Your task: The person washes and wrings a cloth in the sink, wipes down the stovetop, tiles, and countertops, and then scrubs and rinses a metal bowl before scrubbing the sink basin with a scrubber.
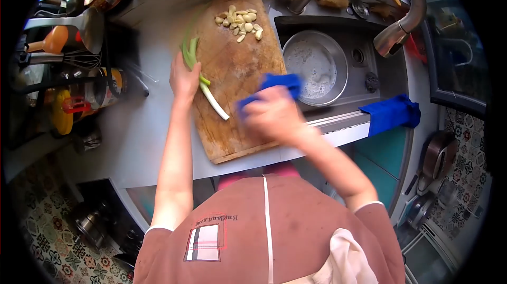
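A wooden cutting board lies on the white counter. At its left edge my left hand is closed around a green onion, whose white end rests on the board and whose green leaves stick out above the fingers. My right hand, blurred by motion, grips a blue cloth over the right side of the board. Peeled garlic cloves are heaped near the board's far end, with one clove apart at the far edge.
Right of the board, a sink holds a metal bowl of sudsy water under a faucet. Another blue cloth hangs over the sink's front edge. Utensils and jars crowd the left.
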Available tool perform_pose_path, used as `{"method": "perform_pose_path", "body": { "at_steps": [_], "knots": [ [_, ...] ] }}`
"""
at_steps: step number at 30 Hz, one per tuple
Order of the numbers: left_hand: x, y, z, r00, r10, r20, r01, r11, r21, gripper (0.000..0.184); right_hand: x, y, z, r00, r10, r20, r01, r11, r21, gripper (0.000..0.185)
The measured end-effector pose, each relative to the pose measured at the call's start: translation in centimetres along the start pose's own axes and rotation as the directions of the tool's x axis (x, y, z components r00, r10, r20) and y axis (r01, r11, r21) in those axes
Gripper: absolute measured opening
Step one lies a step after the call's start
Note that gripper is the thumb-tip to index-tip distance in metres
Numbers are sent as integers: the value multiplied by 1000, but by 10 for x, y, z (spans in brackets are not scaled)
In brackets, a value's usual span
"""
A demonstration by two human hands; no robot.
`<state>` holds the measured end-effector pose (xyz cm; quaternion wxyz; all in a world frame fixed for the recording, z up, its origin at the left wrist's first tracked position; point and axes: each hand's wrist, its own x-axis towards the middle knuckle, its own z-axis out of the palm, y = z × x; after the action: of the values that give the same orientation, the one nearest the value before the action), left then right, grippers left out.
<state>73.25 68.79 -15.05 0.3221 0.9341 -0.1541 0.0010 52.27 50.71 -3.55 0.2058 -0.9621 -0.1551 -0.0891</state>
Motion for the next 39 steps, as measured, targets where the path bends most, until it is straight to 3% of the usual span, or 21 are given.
{"method": "perform_pose_path", "body": {
  "at_steps": [2, 3, 6, 7, 9, 10, 12, 14, 15, 17, 18, 19, 22, 25, 26, 31, 35, 38, 39],
  "knots": [
    [-3, 7, -5, 993, -66, 101, 66, 998, 2, 57, 17, -36, 68, 953, -253, 168, 230, 963, 144, 9],
    [-5, 13, -8, 989, -82, 122, 77, 996, 39, 58, 11, -44, 95, 913, -347, 216, 329, 937, 115, 11],
    [-11, 26, -11, 986, -84, 141, 72, 993, 89, 61, -27, -10, 64, 927, -126, 353, 108, 992, 70, 7],
    [-16, 22, -9, 992, -53, 114, 44, 996, 77, 61, -51, 9, 39, 947, -42, 319, 56, 998, -35, 7],
    [-14, 30, -14, 996, -33, 84, 28, 998, 60, 58, -105, 53, 4, 902, 253, 350, -175, 955, -239, 11],
    [-16, 25, -16, 999, -50, 19, 50, 999, -5, 56, -114, 62, -31, 848, 423, 318, -355, 900, -252, 9],
    [-28, 13, -20, 990, -101, -102, 87, 987, -133, 53, -135, 81, -59, 714, 675, 188, -641, 737, -213, 14],
    [-53, -4, -38, 973, -222, -58, 204, 955, -216, 49, -132, 87, -71, 606, 781, 150, -796, 596, 107, 28],
    [-69, -19, -38, 956, -291, -25, 276, 928, -250, 49, -123, 87, -68, 583, 787, 203, -805, 524, 280, 40],
    [-101, -43, -32, 877, -452, 160, 477, 784, -397, 47, -106, 93, -42, 601, 739, 305, -775, 446, 447, 49],
    [-111, -43, -33, 819, -510, 264, 571, 677, -465, 46, -92, 95, -26, 629, 703, 333, -741, 411, 531, 52],
    [-119, -43, -30, 750, -549, 369, 657, 551, -514, 46, -76, 96, -15, 595, 690, 412, -771, 346, 534, 56],
    [-125, -52, -10, 758, -566, 324, 627, 494, -602, 46, -38, 93, -3, 461, 656, 598, -840, 105, 533, 64],
    [-109, -40, -21, 669, -558, 491, 701, 254, -667, 44, -29, 100, -2, 404, 597, 693, -816, -106, 568, 65],
    [-109, -42, -9, 739, -576, 349, 636, 423, -646, 46, -32, 100, -1, 420, 599, 682, -802, -107, 588, 65],
    [-106, -38, -25, 787, -590, 178, 603, 676, -424, 45, -33, 80, 1, 432, 586, 686, -766, -163, 622, 64],
    [-124, -53, -52, 833, -544, 99, 482, 627, -612, 35, -30, 44, 9, 486, 568, 664, -768, -86, 635, 66],
    [-144, -69, -78, 798, -594, 100, 516, 589, -622, 34, -25, 22, 25, 547, 563, 619, -727, -48, 685, 62],
    [-151, -81, -81, 793, -602, 93, 508, 569, -646, 34, -15, 13, 18, 567, 493, 660, -749, -24, 662, 70]
  ]
}}
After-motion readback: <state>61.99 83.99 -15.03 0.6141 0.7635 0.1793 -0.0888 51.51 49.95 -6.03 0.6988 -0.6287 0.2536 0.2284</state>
